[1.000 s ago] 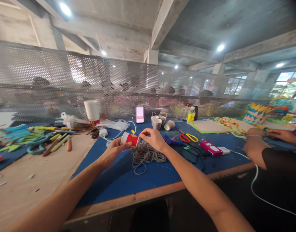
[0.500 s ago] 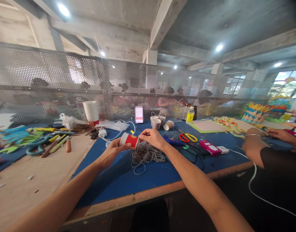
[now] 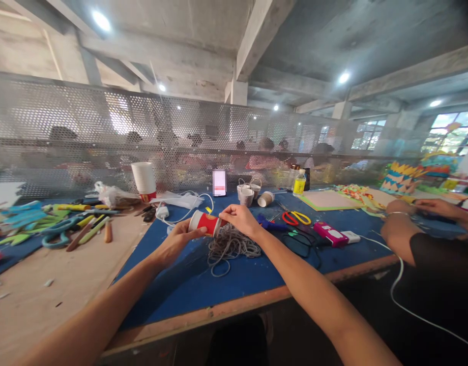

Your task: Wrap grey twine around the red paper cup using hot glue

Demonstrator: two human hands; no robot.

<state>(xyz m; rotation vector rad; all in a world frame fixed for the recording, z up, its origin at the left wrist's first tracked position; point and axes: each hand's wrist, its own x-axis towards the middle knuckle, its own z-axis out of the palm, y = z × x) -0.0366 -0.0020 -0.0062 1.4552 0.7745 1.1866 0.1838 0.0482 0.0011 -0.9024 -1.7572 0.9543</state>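
A red and white paper cup lies sideways in the grip of my left hand, above the blue table mat. At the cup's right end, the fingertips of my right hand are pinched together; what they hold, if anything, is too small to make out. Just below and behind the cup rests a loose heap of grey cord. Farther back stand small cord-wrapped cups, with another wrapped cup tipped over beside them.
Scissors, a glue gun and a magenta box lie to the right. A phone stands behind. Stacked paper cups and tools are at left. A co-worker's arms reach in at right.
My hands and the cup stay almost in place. The view has shifted slightly, and the co-worker's hand at right has moved a little.
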